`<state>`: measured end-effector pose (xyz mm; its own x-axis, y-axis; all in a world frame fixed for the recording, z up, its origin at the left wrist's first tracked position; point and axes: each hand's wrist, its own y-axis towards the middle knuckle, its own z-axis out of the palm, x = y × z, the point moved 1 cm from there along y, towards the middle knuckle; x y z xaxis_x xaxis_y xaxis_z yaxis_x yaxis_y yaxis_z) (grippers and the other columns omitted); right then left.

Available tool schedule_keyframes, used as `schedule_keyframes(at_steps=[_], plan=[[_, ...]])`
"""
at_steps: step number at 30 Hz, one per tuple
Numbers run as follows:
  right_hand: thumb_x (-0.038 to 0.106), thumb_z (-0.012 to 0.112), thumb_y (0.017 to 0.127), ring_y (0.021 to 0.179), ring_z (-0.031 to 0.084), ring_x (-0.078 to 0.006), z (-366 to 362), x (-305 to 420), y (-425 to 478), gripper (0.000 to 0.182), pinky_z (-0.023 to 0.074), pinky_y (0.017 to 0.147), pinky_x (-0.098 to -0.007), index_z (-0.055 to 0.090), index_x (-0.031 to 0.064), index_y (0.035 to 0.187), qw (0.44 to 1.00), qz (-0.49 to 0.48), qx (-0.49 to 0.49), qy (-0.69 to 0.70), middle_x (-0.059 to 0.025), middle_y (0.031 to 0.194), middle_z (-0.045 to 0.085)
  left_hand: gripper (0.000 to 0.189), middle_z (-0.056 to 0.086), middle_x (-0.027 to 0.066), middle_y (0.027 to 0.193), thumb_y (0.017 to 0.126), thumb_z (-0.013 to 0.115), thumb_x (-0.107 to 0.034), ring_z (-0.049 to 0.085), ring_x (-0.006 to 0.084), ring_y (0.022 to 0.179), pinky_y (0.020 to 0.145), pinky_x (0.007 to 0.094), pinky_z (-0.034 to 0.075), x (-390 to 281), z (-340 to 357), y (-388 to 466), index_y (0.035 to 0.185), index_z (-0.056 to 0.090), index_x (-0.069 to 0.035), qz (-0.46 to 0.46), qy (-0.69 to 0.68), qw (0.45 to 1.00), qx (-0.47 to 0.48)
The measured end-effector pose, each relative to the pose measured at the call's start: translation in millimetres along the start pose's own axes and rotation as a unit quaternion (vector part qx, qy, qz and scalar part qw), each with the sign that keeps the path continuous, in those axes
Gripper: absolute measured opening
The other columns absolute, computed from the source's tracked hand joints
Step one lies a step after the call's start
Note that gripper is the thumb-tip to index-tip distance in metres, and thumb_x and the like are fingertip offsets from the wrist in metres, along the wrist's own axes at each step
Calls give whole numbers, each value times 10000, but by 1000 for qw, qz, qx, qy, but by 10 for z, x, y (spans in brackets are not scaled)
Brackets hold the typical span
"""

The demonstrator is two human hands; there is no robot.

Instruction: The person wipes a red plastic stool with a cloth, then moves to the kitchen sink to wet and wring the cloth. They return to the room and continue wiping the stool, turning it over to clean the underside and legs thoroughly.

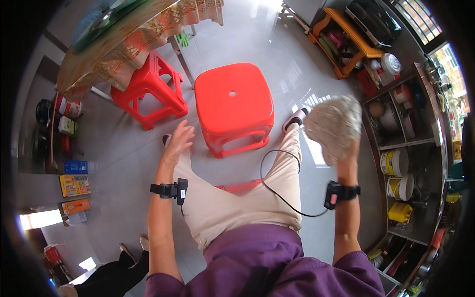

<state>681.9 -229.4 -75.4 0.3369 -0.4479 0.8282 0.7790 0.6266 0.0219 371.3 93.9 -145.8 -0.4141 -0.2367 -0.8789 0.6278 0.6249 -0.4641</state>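
Observation:
My right hand (350,148) is raised on the right and grips a crumpled greyish cloth (332,124), which covers most of its fingers. My left hand (179,143) holds nothing, its fingers spread, left of a red plastic stool (233,98) with a small round hole in its seat. That stool stands on the floor before my knees, and nothing rests on its seat. A second red stool (152,91) stands to the left, partly beneath the tablecloth. Each wrist wears a black strap with a small device; a black cable hangs over my right leg.
A table with a patterned tablecloth (130,52) stands at the upper left; a green glove (182,39) hangs by its leg. Open shelves (408,143) with tubs line the right. An orange wooden stand (347,37) is at the upper right. Another person's legs (115,273) show at the lower left.

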Motion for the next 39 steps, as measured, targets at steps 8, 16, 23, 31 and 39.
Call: schedule_keyframes(at_steps=[8, 16, 23, 31, 39], plan=[[293, 469, 892, 1034, 560, -245, 380, -1597, 1015, 434, 466, 859, -361, 443, 58, 1256, 977, 178, -3, -118, -117, 1117, 576, 810, 168, 250, 1453, 877, 537, -394, 155, 336, 1363, 1106, 394, 152, 404, 520, 935, 1412, 109, 40, 31, 198, 974, -106], [453, 489, 853, 1318, 243, -342, 861, -2724, 759, 500, 240, 977, -626, 425, 280, 1319, 550, -160, 247, -781, -68, 1417, 322, 533, 328, 206, 1407, 972, 315, -310, 330, 321, 1297, 1067, 360, 262, 858, 825, 1378, 1394, 242, 6, 93, 174, 916, -349], [478, 477, 855, 1321, 243, -350, 654, -2646, 1643, 558, 181, 989, -674, 381, 252, 1356, 565, -168, 180, -787, -97, 1421, 312, 489, 392, 197, 1371, 976, 295, -299, 398, 335, 1251, 1027, 369, 329, 837, 853, 1349, 1371, 320, -11, 138, 126, 915, -359], [449, 460, 853, 1310, 187, -473, 1299, -3399, 2234, 562, 127, 934, -739, 393, 200, 1352, 585, -179, 68, -788, -161, 1428, 286, 477, 450, 218, 1317, 981, 325, -296, 460, 306, 1202, 984, 342, 365, 784, 896, 1348, 1361, 345, -9, 139, 116, 910, -374], [413, 451, 869, 1347, 204, -301, 1736, -3431, 1276, 462, 128, 1054, -619, 441, 268, 1308, 599, -181, 356, -694, -35, 1440, 287, 433, 573, 246, 1109, 972, 344, -258, 546, 359, 1021, 889, 353, 404, 853, 937, 1330, 1274, 432, 39, 142, 28, 915, -378]])
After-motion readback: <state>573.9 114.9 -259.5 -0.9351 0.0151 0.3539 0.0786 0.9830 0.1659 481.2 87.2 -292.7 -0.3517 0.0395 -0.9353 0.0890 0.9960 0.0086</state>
